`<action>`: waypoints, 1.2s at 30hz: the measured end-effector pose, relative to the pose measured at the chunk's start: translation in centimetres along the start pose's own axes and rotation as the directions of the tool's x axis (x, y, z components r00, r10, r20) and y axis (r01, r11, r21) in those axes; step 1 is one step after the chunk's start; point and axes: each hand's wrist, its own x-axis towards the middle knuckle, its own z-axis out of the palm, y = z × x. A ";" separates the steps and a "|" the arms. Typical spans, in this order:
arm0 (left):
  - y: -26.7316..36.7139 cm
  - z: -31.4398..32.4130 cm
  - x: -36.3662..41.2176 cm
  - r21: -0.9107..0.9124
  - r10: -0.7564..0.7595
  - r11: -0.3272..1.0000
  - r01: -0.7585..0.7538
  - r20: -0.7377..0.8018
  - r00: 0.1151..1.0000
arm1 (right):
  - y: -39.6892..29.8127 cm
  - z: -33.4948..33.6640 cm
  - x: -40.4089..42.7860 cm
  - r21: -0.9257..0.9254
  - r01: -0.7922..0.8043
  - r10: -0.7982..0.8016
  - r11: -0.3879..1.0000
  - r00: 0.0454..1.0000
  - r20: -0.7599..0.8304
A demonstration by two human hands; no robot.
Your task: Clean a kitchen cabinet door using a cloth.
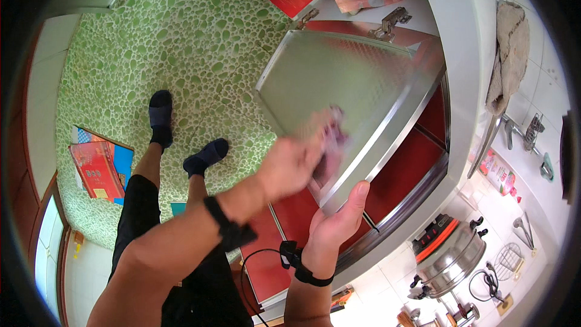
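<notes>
My left hand [290,163], blurred, presses a crumpled pinkish cloth [333,145] against the inner panel of an open cabinet door [331,77]. This panel is silvery and textured, inside a shiny metal frame. My right hand [338,225] supports the door's near corner, its thumb raised beside the frame while the fingers are largely hidden under the door. Two metal hinges, one at the cabinet edge [389,22] and one smaller [308,17], join the door to the cabinet. Black bands circle both wrists.
Red cabinet fronts [404,168] run below a white counter [458,100]. On the counter stand a steel electric pot [449,254] and a grey rag [508,54]. A red box [97,170] lies on the green pebble-patterned floor [195,54]. A black cable [245,268] hangs near my right wrist.
</notes>
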 end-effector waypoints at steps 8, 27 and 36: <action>1.4 1.2 -2.4 -0.228 0.325 0.919 -0.323 -0.026 0.945 | 0.6 0.0 0.2 0.118 -0.018 0.011 0.993 0.998 0.061; 1.9 -1.3 8.8 -0.119 0.511 0.853 -0.508 -0.014 0.860 | 0.4 0.0 -0.7 -0.028 -0.045 0.043 0.999 0.998 -0.054; 5.3 -0.4 6.0 -0.187 0.467 0.867 -0.462 -0.018 0.884 | 0.0 1.6 -1.3 -0.085 -0.028 0.018 0.996 0.993 -0.120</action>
